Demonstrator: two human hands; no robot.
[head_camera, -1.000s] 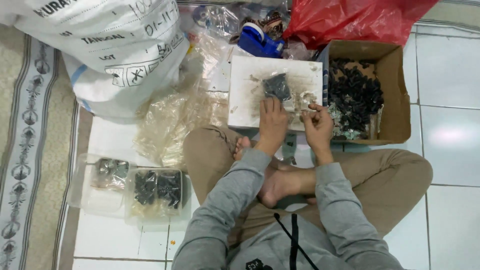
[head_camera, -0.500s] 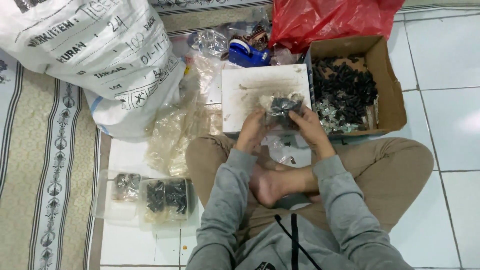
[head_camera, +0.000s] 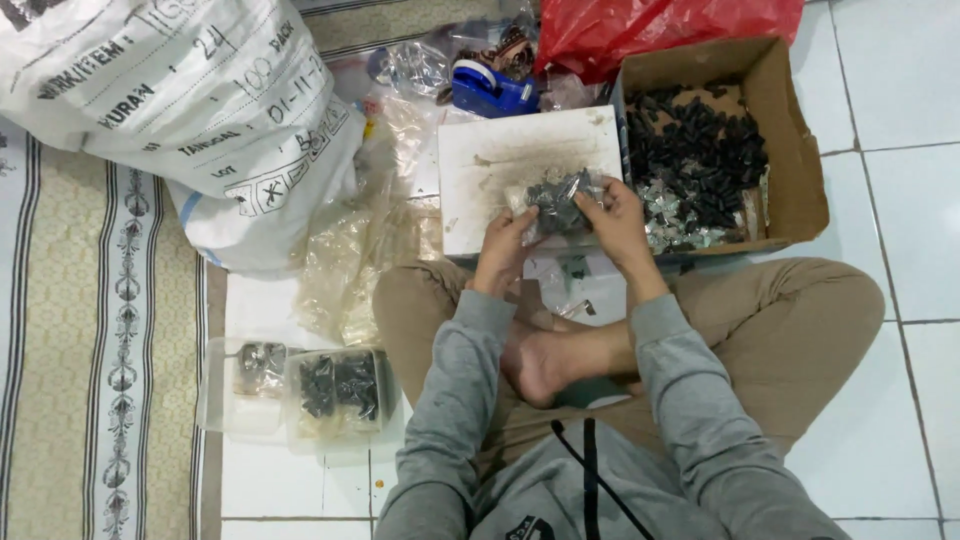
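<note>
I sit cross-legged on a tiled floor. Both hands hold a small clear plastic bag (head_camera: 556, 203) filled with small dark parts, just above a white board (head_camera: 500, 160). My left hand (head_camera: 505, 250) grips the bag's lower left side. My right hand (head_camera: 615, 215) pinches its right edge near the top. To the right stands an open cardboard box (head_camera: 790, 150) with several black parts and some silvery pieces inside.
A large white printed sack (head_camera: 190, 110) lies at the upper left, with crumpled clear bags (head_camera: 360, 250) below it. A red plastic bag (head_camera: 660, 25) and a blue tape dispenser (head_camera: 490, 92) are at the top. Filled packets (head_camera: 335, 385) lie on a tray at my left. A patterned rug (head_camera: 90, 350) runs along the left.
A second ago my hands were apart over the board, the left on the bag. They have come together and now both grip the bag. The camera view has shifted slightly.
</note>
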